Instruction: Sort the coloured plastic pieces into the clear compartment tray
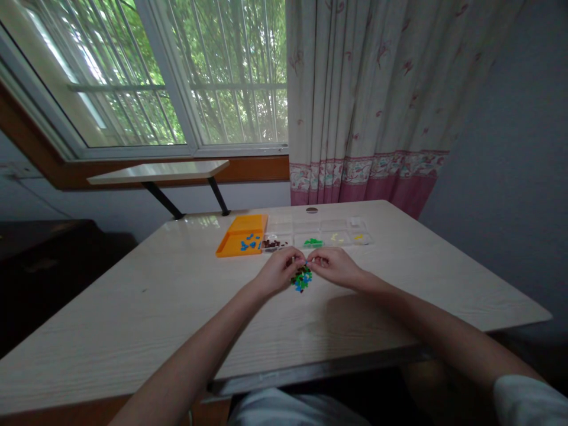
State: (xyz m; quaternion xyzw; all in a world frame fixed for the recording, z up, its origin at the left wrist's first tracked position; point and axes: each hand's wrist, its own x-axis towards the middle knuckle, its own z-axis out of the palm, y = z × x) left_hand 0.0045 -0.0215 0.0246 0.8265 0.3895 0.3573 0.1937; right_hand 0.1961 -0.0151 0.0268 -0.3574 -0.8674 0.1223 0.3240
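Bare forearms stretched out over pale table (155, 307). Fingertips of left hand (279, 269) and right hand (338, 265) brought together, pinched narrow; whether on a single piece, cannot tell. Just beneath them, lying on the table: mixed pile of small pieces (302, 279), green, blue and dark. Beyond: orange tray (243, 227) with blue pieces (249, 242); clear divided box (328, 225) with brown, green and yellow lots in separate compartments. Judged part-way: several colours already separated, mixed pile not yet cleared.
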